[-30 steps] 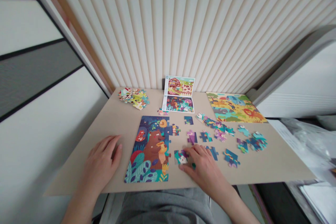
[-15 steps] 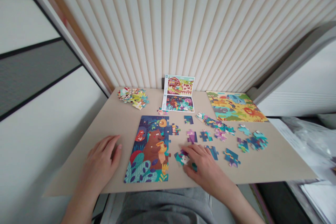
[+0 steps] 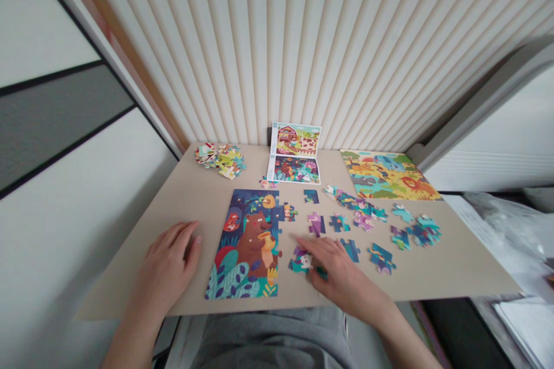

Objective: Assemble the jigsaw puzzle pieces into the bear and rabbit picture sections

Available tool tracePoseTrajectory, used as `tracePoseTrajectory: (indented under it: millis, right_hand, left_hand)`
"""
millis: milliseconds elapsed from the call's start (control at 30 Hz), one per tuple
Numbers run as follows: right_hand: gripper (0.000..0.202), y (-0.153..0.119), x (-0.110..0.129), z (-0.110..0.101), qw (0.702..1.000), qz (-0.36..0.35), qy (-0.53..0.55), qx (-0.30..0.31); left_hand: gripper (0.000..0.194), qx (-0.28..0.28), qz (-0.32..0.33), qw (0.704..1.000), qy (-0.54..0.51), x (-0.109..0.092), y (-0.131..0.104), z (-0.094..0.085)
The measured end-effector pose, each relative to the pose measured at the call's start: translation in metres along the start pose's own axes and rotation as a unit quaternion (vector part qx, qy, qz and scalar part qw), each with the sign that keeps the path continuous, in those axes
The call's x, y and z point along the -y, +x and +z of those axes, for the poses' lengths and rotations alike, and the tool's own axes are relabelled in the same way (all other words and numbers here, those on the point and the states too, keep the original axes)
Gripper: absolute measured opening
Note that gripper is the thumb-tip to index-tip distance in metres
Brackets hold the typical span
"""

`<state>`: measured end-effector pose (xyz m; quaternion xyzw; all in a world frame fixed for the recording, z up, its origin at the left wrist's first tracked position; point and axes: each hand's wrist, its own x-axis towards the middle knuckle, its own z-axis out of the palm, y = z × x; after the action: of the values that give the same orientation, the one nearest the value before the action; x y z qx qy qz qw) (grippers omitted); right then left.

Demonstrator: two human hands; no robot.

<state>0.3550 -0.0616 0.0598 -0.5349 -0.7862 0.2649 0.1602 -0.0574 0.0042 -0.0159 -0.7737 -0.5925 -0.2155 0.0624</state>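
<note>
A partly joined jigsaw puzzle [image 3: 255,242] with a brown bear and a honey pot lies in front of me, its right edge showing open tabs. To its left my left hand [image 3: 171,259] rests on the table, fingers stretched and thumb apart, holding nothing. My right hand [image 3: 335,268] hovers over or touches a few joined puzzle pieces [image 3: 302,260] showing a white animal. Its fingers are extended and partly cover those pieces. Just beyond that hand lie a purple piece [image 3: 316,223] and a dark blue piece [image 3: 351,250].
A folded picture card [image 3: 295,170] stands at the back against the pleated wall. Loose pieces form a pile [image 3: 223,159] at back left, a row [image 3: 357,204] and a stack [image 3: 425,230] at right. A finished safari puzzle [image 3: 389,176] lies at back right.
My right hand has shifted slightly, its fingers moving a little left and away from me, showing more of the white-animal pieces. The left hand stays where it was.
</note>
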Motion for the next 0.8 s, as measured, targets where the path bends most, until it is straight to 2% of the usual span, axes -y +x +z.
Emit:
tracePoseTrajectory:
  millis: [200,433,633,800]
  right_hand:
    - [0.075,-0.001,-0.006,0.002,1.0,-0.018,0.019,-0.005]
    - [0.062,-0.011,-0.003,0.005,0.997,-0.014,-0.026,-0.076]
    - [0.062,-0.016,0.0,0.015,0.996,0.009,-0.049,-0.08]
    - [0.054,-0.015,0.0,0.015,0.996,-0.002,-0.045,-0.073]
  left_hand:
    - [0.042,-0.005,0.0,1.0,0.001,-0.004,0.002,-0.003]
    - [0.043,0.001,-0.002,1.0,0.003,-0.001,0.0,-0.001]
    - [0.043,0.005,-0.006,1.0,0.004,0.001,-0.001,0.002]
    - [0.045,0.009,-0.013,1.0,0.002,-0.003,0.001,-0.002]
